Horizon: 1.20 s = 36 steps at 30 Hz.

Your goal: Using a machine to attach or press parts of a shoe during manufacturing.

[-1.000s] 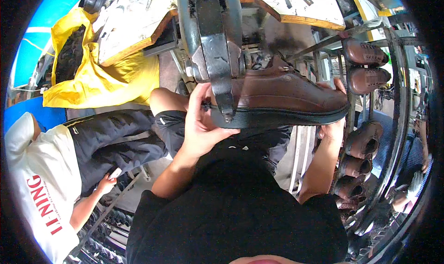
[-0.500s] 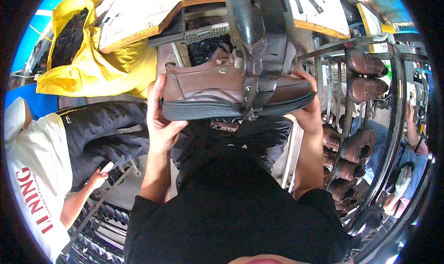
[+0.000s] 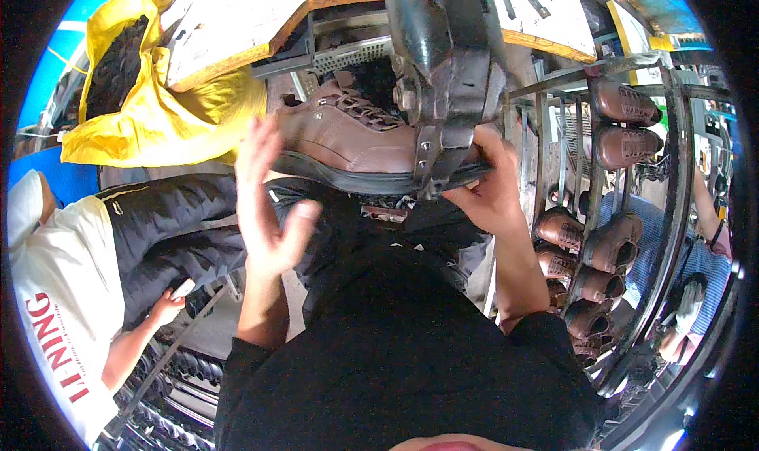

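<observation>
A brown lace-up shoe [image 3: 348, 139] with a thick black sole lies sideways in front of me, its laced upper facing away. Its right part passes behind the dark metal head of a machine [image 3: 447, 79], which hides that stretch. My right hand [image 3: 496, 184] grips the shoe's right end, fingers behind it and thumb low by the sole. At the left end, my left hand [image 3: 267, 206] is raised just beside the shoe with fingers stretched and thumb apart, somewhat blurred. It holds nothing.
A white worktable [image 3: 229, 32] with a wooden edge stands beyond. Left are a yellow sack [image 3: 118, 139] and a seated person [image 3: 71, 253] holding a small white object. A metal rack [image 3: 672, 174] with several brown shoes [image 3: 624, 149] stands right; another person is behind it.
My left hand has let go of the shoe's left end and opened. The shoe has turned so its laces show, and my right hand has shifted left along with it.
</observation>
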Tool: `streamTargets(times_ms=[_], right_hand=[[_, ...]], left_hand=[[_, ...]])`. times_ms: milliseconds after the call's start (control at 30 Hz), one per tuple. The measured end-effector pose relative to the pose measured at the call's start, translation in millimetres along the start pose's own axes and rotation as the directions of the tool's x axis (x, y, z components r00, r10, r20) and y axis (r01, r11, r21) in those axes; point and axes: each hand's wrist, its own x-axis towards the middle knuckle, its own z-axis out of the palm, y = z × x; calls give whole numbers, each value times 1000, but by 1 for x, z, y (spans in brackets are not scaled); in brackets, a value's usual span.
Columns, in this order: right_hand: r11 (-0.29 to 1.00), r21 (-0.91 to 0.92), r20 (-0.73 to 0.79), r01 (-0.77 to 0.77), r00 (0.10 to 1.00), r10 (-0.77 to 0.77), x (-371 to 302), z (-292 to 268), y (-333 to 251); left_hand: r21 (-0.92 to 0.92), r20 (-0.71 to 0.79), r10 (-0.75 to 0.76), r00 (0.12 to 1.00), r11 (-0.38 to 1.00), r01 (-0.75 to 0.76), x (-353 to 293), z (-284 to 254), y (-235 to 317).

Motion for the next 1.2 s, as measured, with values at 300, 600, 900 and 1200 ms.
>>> streamTargets(times_ms=[300,600,900,1200], right_hand=[[949,-245,-13,-200,979,203,-2,11,-26],[981,-193,-20,4,1000,-8,-6,12,1],[937,219,12,-271,961,275,-64,35,151],[915,4,-48,-404,913,404,-62,-51,123]], left_hand=[[149,407,36,913,983,-106,57,48,59],[-309,369,-155,916,909,278,33,59,34],[-581,362,-125,924,745,328,10,86,7],[-759,326,-280,903,492,426,3,102,17]])
